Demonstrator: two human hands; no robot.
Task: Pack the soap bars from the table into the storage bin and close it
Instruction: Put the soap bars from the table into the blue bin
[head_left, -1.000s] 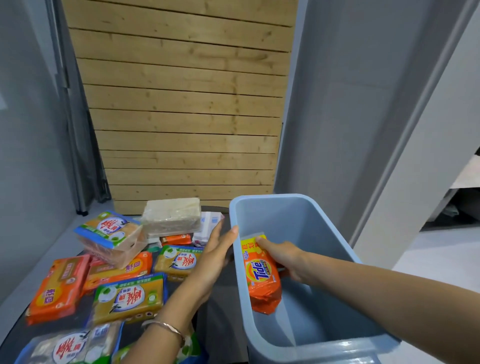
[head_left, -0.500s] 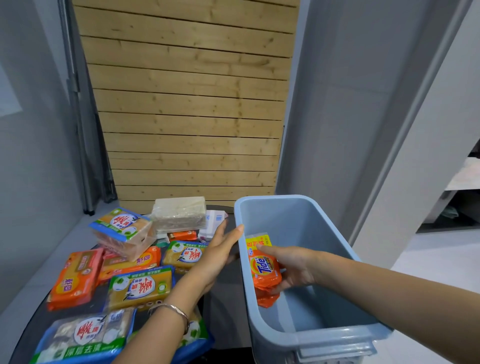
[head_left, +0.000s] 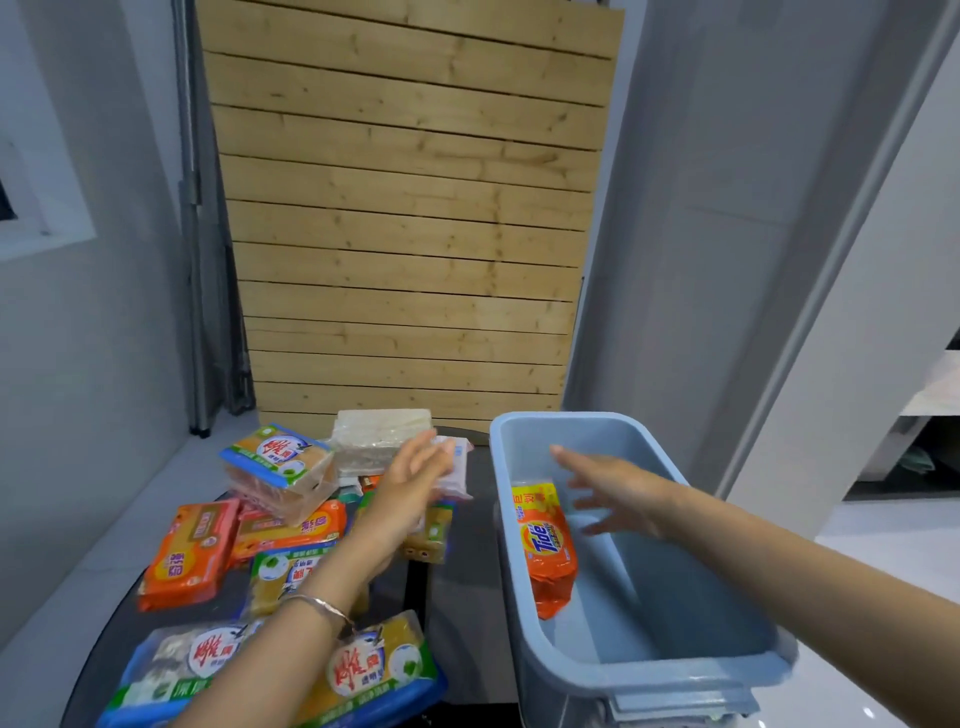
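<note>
An orange Tide soap bar (head_left: 546, 545) leans against the left inner wall of the pale blue storage bin (head_left: 613, 670). My right hand (head_left: 613, 488) hovers inside the bin with fingers spread, holding nothing. My left hand (head_left: 410, 483), bracelet on the wrist, reaches flat over the soap pile on the dark table (head_left: 457, 613), above a pink-white wrapped bar (head_left: 456, 470). Several wrapped soap bars lie there: an orange pack (head_left: 189, 553), a blue-edged pack (head_left: 278, 467) and a pale plastic-wrapped block (head_left: 379, 439).
Blue-and-green multipacks (head_left: 171, 670) lie at the table's near edge. A wooden slat panel (head_left: 405, 234) stands behind the table. Grey walls close in on both sides. A grey lid edge (head_left: 680, 706) shows under the bin's near end.
My right hand has let go of the Tide bar, which now rests in the bin, and has opened. My left hand has moved from the bin's rim toward the soap pile.
</note>
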